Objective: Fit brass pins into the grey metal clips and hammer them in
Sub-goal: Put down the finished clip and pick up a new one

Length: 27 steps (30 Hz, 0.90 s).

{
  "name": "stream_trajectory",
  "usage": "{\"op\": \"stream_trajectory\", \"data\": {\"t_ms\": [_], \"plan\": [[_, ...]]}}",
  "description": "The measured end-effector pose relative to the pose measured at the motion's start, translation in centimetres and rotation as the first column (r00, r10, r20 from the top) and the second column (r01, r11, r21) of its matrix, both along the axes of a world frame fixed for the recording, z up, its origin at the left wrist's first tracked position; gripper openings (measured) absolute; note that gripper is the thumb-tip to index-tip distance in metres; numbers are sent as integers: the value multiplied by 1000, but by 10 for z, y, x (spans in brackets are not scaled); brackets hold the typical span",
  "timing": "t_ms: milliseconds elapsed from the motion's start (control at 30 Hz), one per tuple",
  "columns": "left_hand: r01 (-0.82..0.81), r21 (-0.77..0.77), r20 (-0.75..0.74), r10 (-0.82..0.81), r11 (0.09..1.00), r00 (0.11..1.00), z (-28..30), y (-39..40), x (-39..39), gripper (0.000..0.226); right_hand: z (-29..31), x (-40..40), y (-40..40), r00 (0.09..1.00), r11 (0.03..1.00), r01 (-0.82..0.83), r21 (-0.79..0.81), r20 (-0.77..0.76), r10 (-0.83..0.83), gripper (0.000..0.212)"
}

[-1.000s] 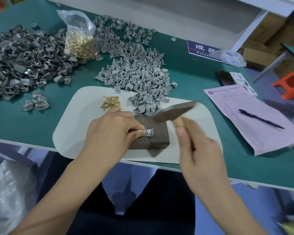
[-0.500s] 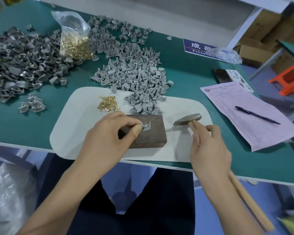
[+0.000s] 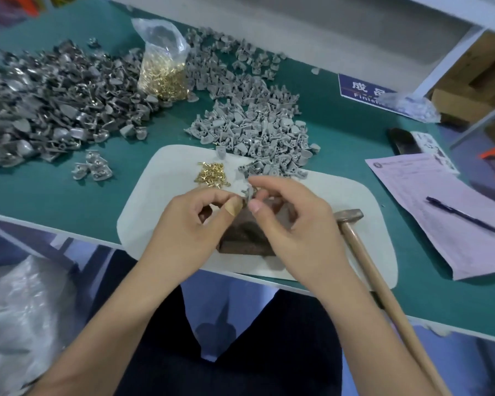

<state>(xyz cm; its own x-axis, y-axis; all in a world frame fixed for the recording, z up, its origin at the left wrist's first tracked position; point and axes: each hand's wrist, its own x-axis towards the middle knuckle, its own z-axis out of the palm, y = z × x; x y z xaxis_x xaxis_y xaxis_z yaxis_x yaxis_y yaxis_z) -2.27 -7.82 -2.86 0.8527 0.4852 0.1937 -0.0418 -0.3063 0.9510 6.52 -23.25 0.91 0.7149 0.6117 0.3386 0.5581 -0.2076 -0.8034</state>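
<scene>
Both hands are meeting over the dark block [image 3: 247, 235]: left hand [image 3: 189, 224] and right hand [image 3: 295, 224] are each pinching one grey clip [image 3: 247, 193] between thumb and fingertips. Hammer [image 3: 352, 224] is lying just right of the block; loose brass pins [image 3: 212, 174] are sitting on the white mat [image 3: 155, 201].

Both hands crowd over the brown block [image 3: 247, 237], covering most of its top. The grey clip [image 3: 247, 193] between the fingers [image 3: 235, 205] is blurred and mostly covered; whether a pin sits in it can't be told. The hammer [image 3: 383, 292] handle runs out of the bottom edge. The blue sign [image 3: 360, 88] hides partly behind a plastic bag [image 3: 412, 105], its text cut short. Print on the pink form [image 3: 440, 212] is too small to read. The dark clip pile [image 3: 40, 110] runs off the left edge.
</scene>
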Motion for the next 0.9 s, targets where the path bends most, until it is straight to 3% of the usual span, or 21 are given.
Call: {"op": "stream_trajectory", "data": {"t_ms": [100, 200, 367, 633, 900], "plan": [[-113, 344, -32, 133, 932, 991, -2, 15, -11, 9, -2, 2, 26, 997, 996, -75, -43, -9, 75, 25], [-205, 504, -51, 266, 839, 963, -3, 33, -28, 5, -7, 8, 54, 990, 968, -114, -224, 52, 129, 22], [-261, 569, -132, 399, 780, 907, -10, 63, -52, 7, -15, 7, 109, 968, 892, -232, -389, -4, 251, 13], [-356, 682, -149, 598, 638, 787, -23, 96, -75, 16, -23, -9, 185, 928, 794, -286, -537, 53, 369, 15], [-385, 621, -255, 641, 683, 724, -29, 116, -84, 18, -29, -16, 219, 946, 777, -233, -585, 50, 321, 9]]}}
